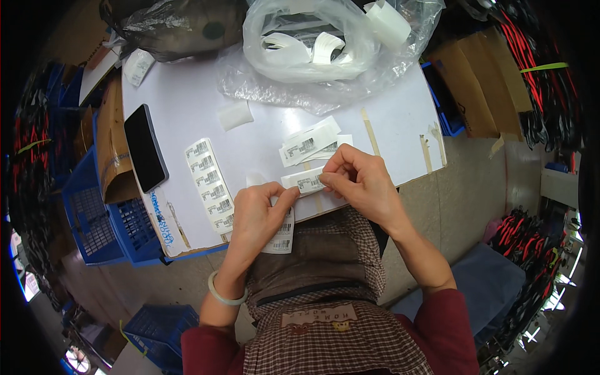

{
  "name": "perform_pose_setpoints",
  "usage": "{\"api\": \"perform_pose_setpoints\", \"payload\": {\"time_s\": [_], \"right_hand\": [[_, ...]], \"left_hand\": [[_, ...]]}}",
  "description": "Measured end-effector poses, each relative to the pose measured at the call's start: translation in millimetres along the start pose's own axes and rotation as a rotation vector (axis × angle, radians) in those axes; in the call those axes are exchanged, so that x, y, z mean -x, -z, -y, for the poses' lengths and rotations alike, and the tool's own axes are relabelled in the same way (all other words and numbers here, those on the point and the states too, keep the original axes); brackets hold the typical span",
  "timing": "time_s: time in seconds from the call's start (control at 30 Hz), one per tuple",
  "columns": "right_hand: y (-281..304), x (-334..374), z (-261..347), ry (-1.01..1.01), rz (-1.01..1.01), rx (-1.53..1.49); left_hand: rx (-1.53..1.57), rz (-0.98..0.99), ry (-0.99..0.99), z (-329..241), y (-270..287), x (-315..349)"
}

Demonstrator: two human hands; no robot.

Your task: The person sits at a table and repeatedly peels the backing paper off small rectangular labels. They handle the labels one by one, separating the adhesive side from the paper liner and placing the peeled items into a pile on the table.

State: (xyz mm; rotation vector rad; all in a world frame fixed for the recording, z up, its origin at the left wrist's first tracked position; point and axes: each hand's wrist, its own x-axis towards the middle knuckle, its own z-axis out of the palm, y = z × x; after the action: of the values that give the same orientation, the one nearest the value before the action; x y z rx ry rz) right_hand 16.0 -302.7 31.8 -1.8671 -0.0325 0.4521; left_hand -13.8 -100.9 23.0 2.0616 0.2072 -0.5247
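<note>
Over the table's near edge, my right hand (362, 184) pinches the right end of a small white tag (300, 182) printed with a barcode. My left hand (262, 211) is closed, its thumb and forefinger at the tag's left end. From under that hand a strip of barcode labels (282, 242) hangs past the table edge toward my lap. Its upper end is partly hidden by the fingers. Just beyond my hands lies a loose pile of white barcode tags (307, 142). A longer strip of barcode labels (209, 184) rests flat to the left.
A black phone (146, 149) lies at the white table's (262, 140) left side. Farther back are a clear plastic bag (275, 69) holding white label rolls and a dark plastic bag (181, 28). Blue crates (94, 206) and a cardboard box (117, 144) flank the left side.
</note>
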Motion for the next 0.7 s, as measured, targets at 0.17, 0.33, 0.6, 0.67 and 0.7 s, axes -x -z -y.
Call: {"api": "perform_pose_setpoints", "payload": {"time_s": [0.17,0.33,0.6,0.67,0.7], "right_hand": [[-6,3,-9,0.101,-0.075,0.128],[-6,2,-3,0.093,-0.065,0.158],[-9,2,-3,0.136,-0.089,0.201],[-9,1,-3,0.144,-0.090,0.217],[-10,2,-3,0.159,-0.108,0.236]], "left_hand": [[-0.044,-0.015,-0.034,4,-5,-5],[-0.010,0.011,0.009,2,-3,-5],[0.080,0.074,0.052,8,1,-9],[-0.082,0.063,-0.003,8,-3,-12],[-0.101,0.059,-0.012,5,-5,-13]]}}
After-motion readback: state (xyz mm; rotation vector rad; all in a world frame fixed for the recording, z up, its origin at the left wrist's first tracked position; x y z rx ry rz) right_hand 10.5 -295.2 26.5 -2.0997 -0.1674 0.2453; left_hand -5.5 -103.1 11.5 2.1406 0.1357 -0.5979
